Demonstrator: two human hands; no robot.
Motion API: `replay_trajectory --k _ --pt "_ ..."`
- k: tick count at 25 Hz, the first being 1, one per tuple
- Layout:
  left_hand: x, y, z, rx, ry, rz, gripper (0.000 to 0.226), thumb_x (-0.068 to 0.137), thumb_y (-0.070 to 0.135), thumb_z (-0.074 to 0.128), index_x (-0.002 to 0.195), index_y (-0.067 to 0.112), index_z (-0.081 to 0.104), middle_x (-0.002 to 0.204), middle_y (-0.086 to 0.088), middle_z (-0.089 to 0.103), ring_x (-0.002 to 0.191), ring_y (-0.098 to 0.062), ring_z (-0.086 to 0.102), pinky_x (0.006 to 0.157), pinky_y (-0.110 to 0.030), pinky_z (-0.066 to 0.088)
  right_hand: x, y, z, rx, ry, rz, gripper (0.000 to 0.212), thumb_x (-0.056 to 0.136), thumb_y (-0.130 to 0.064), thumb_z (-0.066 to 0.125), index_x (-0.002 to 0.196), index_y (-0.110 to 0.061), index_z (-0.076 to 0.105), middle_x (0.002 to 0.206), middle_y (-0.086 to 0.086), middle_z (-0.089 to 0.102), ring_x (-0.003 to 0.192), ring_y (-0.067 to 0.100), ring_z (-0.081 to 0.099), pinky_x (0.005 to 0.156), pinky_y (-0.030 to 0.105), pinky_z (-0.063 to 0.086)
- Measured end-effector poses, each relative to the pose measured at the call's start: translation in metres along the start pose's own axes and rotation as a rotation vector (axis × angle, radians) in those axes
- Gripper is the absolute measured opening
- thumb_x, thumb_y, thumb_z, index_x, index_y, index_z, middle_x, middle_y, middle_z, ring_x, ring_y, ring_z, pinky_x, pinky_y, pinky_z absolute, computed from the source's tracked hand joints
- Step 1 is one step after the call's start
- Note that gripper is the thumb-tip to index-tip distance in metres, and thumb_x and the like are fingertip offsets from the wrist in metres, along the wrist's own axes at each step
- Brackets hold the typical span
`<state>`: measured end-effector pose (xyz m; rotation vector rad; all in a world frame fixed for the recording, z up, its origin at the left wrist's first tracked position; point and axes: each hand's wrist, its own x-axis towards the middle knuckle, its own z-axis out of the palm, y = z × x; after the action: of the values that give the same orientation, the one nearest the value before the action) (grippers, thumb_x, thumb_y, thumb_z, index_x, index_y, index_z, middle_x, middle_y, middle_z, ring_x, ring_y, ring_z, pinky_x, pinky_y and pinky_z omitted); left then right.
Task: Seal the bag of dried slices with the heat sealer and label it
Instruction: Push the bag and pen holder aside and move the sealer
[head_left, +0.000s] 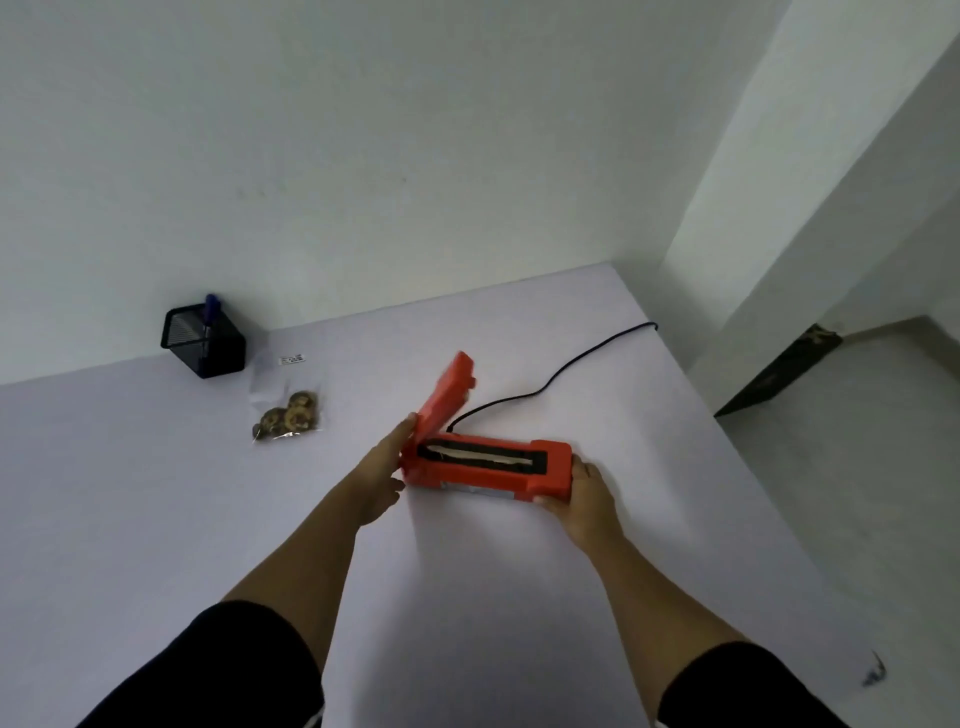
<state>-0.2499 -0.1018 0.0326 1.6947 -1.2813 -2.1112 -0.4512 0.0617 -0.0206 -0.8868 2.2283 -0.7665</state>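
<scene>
An orange heat sealer (488, 470) lies mid-table with its lid (448, 400) raised, showing the pale sealing strip framed in black. My left hand (382, 475) rests against the sealer's left hinge end, fingertips touching the lid's lower edge. My right hand (584, 493) grips the sealer's right end. A clear bag of brown dried slices (287, 410) lies flat to the left, apart from both hands. A small white label (291, 359) lies just beyond the bag's top.
A black mesh pen holder (203, 340) with a blue pen (210, 312) stands at the back left by the wall. The sealer's black cord (561, 371) runs off the table's far right edge. The table (156, 519) drops to floor on the right.
</scene>
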Motion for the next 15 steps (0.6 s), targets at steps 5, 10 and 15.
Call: replay_trajectory --k 5,10,15 --pt "0.013 0.014 0.007 0.053 0.074 0.147 0.092 0.065 0.072 0.061 0.132 0.012 0.043 0.124 -0.006 0.051 0.11 -0.031 0.052 0.088 -0.043 0.044 0.034 -0.02 -0.012 0.057 -0.008 -0.098 0.063 0.077 -0.023 0.076 0.131 -0.011 0.047 0.127 0.012 0.053 0.118 0.028 0.053 0.102 0.044 0.044" --pt "0.054 0.05 -0.008 0.031 0.174 0.187 0.102 0.055 0.076 0.061 0.13 0.011 0.041 0.12 -0.012 0.054 0.094 -0.029 0.059 0.067 -0.033 0.048 0.113 -0.042 -0.012 0.045 -0.069 -0.161 0.064 0.075 -0.026 0.077 0.131 -0.017 0.048 0.125 0.008 0.055 0.116 0.024 0.055 0.1 0.047 0.046" --pt "0.113 0.097 -0.017 -0.016 0.219 0.182 0.083 0.079 0.062 0.057 0.135 0.006 0.033 0.121 -0.012 0.048 0.101 -0.032 0.055 0.076 -0.039 0.048 0.198 -0.081 -0.017 -0.012 -0.117 -0.226 0.069 0.074 -0.021 0.078 0.134 -0.013 0.045 0.128 0.011 0.052 0.119 0.026 0.052 0.104 0.041 0.042"
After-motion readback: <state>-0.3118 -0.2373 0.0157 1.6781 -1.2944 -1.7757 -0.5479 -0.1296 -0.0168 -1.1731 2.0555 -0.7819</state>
